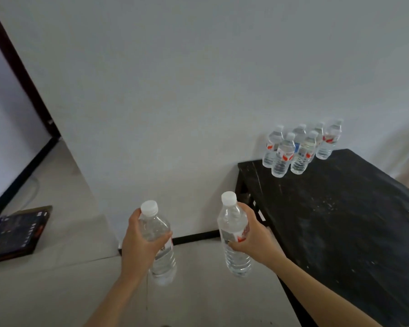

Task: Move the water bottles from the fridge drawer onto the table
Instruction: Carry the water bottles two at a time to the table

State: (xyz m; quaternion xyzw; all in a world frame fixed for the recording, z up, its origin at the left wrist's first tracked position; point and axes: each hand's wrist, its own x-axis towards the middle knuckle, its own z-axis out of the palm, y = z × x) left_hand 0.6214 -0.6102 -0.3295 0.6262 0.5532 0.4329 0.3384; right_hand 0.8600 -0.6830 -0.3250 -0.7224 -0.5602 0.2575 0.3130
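Left grip (137,241) is clasping one bottle (162,256) upright, right grip (254,241) a second bottle (234,232), apparently bound for the cluster (293,152) standing at the desk (340,232)'s far corner.

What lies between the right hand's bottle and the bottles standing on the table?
Only bare black table; nothing stands there, as the head view shows.
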